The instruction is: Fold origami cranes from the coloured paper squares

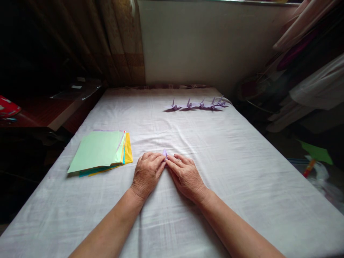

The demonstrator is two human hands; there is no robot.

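Note:
A small piece of folded purple paper (165, 153) is between my hands at the middle of the table. Its pointed tip shows above my fingers, while the rest is hidden under them. My left hand (148, 171) holds it from the left, fingers pressed together. From the right, my right hand (185, 175) grips it too, its fingertips meeting those of the left. Several purple paper cranes (189, 104) stand in a row toward the far right of the table.
A stack of coloured paper sheets (96, 150), light green on top, lies left of my hands. White cloth (242, 172) covers the table. A brown desk (64, 111) adjoins at the left; clothes (319, 82) hang at the right. Behind are a curtain (122, 43) and a pale wall (199, 43).

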